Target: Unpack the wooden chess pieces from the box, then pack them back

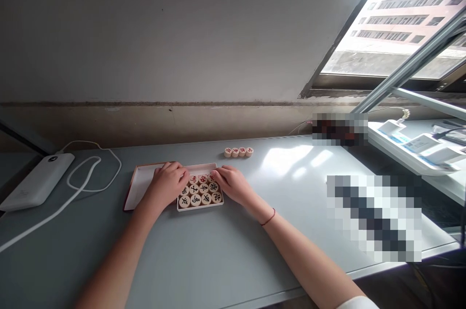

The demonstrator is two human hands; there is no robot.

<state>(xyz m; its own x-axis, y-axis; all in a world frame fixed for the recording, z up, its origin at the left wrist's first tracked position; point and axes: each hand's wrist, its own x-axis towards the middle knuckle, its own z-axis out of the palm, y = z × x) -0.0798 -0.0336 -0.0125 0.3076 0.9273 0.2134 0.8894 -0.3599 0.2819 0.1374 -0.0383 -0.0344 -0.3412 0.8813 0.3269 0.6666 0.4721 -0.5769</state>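
Note:
A white box (200, 208) on the grey table holds several round wooden pieces (195, 199) with red or black characters, in rows. My left hand (168, 181) is at the box's left edge, fingers curled, its fingertips over the pieces there. At the right edge, my right hand (232, 181) has its fingers drawn together, fingertips touching a red-marked piece in the upper right corner. What either hand grips, if anything, is too small to tell. The box lid (139, 187), white inside, lies left of the box, partly behind my left hand.
Several round pieces (239, 152) stand in a row behind the box. A white power bank (38, 180) with a looping cable (82, 187) lies at the left. Two blurred-out items and a power strip (418, 148) are at the right, near a metal frame.

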